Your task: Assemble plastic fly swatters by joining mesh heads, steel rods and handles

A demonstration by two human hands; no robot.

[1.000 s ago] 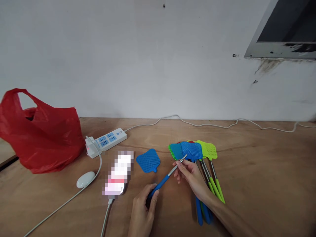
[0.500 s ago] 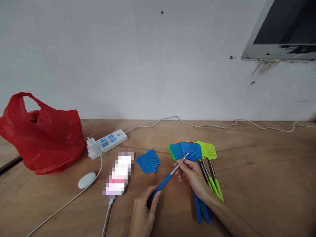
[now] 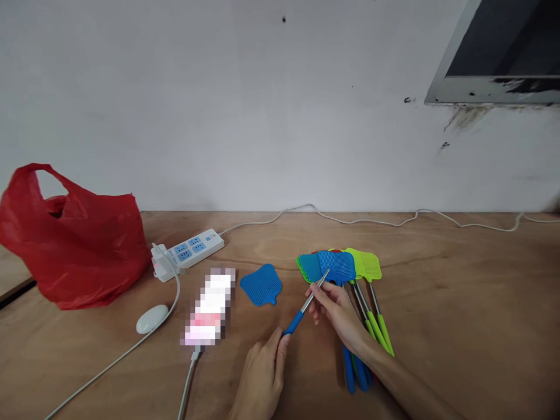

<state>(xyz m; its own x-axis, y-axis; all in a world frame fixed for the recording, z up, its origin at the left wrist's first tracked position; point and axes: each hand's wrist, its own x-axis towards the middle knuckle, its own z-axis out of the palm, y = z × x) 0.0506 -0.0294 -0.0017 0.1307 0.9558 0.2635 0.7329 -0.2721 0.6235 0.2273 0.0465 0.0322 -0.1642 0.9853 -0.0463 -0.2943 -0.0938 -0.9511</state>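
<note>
The left hand (image 3: 262, 367) grips a blue stick (image 3: 294, 322) — the right hand (image 3: 335, 306) pinches its metal part (image 3: 308, 302) — a white cord (image 3: 371, 220) follows the tabletop's (image 3: 459, 309) back edge

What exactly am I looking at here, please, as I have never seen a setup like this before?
There is no machine here, just a person's two bare hands. Every picture comes from one camera worn on that person's head, looking forward and down. The left hand grips a blue handle, and the right hand pinches the metal shaft fixed to it. On the wooden table, a separate blue mesh head lies beyond the left hand. A pile of swatters lies partly behind the right hand and forearm. Further left are a phone-like device with its screen pixelated, a white oval object, a white power strip and a red plastic bag.
</note>
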